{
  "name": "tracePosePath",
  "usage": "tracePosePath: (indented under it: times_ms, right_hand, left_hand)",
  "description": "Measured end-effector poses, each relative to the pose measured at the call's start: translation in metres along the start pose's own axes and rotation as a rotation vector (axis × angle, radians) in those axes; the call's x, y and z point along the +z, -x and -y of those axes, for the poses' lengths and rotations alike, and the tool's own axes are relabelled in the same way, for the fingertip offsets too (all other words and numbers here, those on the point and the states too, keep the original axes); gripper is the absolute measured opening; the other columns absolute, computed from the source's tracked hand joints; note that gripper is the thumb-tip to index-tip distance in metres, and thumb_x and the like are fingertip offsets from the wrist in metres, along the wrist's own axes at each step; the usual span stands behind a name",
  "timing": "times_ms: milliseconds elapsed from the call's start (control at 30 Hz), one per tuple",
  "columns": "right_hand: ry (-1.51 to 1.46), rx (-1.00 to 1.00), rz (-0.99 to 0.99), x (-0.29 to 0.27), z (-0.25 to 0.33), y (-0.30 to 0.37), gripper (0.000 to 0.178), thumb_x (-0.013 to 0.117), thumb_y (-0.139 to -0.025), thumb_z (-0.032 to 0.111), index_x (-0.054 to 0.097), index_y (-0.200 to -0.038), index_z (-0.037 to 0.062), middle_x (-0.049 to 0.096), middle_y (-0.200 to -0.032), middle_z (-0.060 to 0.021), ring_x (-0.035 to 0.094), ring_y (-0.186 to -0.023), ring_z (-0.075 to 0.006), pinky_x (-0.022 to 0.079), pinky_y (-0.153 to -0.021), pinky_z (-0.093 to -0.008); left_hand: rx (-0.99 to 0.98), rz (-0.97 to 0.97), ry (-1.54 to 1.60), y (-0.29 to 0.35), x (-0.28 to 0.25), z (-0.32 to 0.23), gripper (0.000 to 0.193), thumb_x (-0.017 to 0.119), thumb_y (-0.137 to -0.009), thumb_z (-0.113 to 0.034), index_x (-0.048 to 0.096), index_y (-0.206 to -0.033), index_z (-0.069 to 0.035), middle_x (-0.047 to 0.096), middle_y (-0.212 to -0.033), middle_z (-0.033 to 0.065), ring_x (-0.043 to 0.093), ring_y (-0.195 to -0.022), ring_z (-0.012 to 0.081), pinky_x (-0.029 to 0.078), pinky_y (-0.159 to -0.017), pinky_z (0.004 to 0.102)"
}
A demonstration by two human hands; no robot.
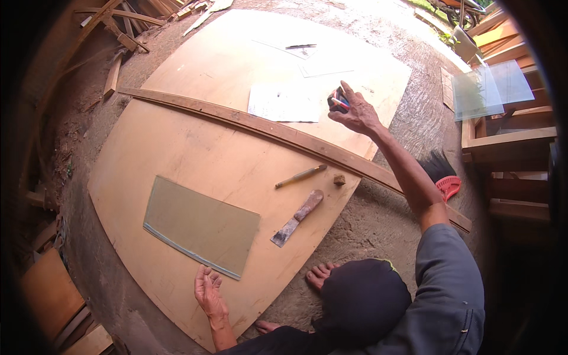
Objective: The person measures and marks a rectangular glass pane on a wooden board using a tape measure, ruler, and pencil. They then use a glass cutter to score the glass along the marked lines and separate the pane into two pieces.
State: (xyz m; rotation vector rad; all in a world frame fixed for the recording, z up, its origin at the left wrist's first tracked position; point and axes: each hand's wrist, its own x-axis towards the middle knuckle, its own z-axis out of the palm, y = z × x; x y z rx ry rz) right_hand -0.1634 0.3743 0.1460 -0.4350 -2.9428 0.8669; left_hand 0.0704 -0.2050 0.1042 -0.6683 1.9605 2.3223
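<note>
My right hand [359,113] reaches over the far part of the pale wooden board [195,133]. Its thumb and fingers grip a small black object [338,102] with red, white and blue parts, partly hidden, perhaps a tape measure. My left hand [211,294] is half open, fingers loosely bent and nothing visible in them. It hovers by the near edge of a greenish glass pane [204,223]; contact is unclear. Right of the pane lie a putty knife [297,218], a pen-shaped tool [300,177] and a small brown block [339,180].
A long wooden strip [248,121] crosses the board. Beyond it lie a white sheet [281,103] and a dark slim item [300,46]. On the right, clear glass sheets [509,83] rest on timber, near a red-and-black broom [448,185]. My knee and feet are close by.
</note>
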Motion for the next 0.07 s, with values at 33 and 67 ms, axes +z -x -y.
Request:
tracePosePath:
  times_ms: [33,67]
  right_hand:
    - [-0.119,-0.094,0.049,0.015,0.018,0.025,0.111,0.074,-0.072,0.058,0.021,-0.162,0.0181,0.042,-0.151,-0.0264,0.045,-0.138,-0.0438,0.039,-0.114,-0.052]
    - [-0.276,-0.294,0.053,0.031,0.039,0.049,0.114,0.073,-0.072,0.062,0.018,-0.163,0.0198,0.036,-0.155,-0.0279,0.04,-0.143,-0.0436,0.034,-0.117,-0.055]
  left_hand:
    - [0.048,0.094,0.038,0.004,0.004,-0.006,0.047,0.057,-0.104,-0.021,0.048,-0.145,0.0,0.057,-0.131,0.0094,0.058,-0.11,0.0178,0.05,-0.093,0.0331]
    - [0.015,0.092,0.022,0.003,0.012,-0.008,0.047,0.057,-0.104,-0.021,0.048,-0.145,0.0,0.057,-0.131,0.0094,0.058,-0.11,0.0178,0.05,-0.093,0.0331]
